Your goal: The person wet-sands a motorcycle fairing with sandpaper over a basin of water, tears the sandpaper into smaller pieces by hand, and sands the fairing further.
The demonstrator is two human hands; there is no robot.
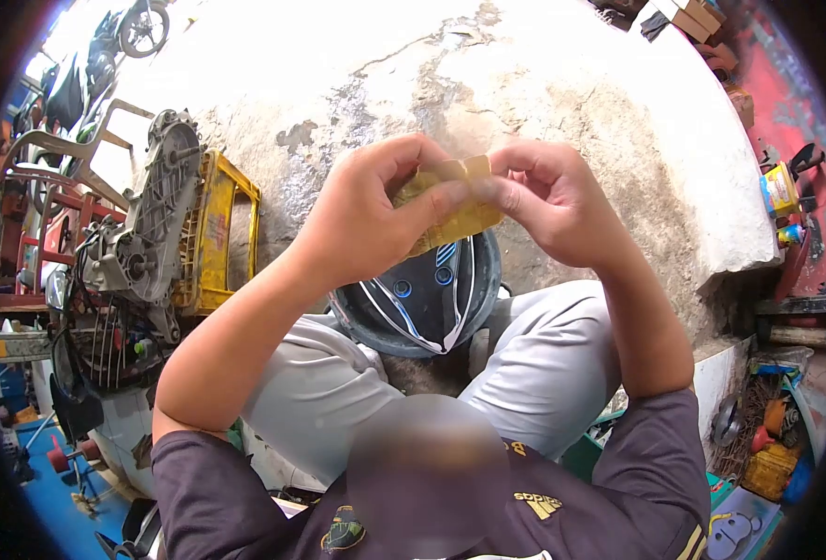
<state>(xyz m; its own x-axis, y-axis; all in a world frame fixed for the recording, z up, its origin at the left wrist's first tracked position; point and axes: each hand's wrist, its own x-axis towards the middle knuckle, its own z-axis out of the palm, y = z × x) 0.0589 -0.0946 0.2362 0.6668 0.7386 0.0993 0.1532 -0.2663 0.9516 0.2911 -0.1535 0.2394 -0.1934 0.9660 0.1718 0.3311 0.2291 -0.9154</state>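
Looks like a motorcycle repair workshop, judging by the parked motorcycle (101,67) at upper left, the bare scooter engine casing (164,205) beside a yellow plastic crate (215,233), the stained concrete floor (609,140) and the rusty chain-like parts (755,418) heaped at lower right.

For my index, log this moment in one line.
left hand: holding yellow piece; right hand: holding same piece; below: dark tub, white-trimmed part inside
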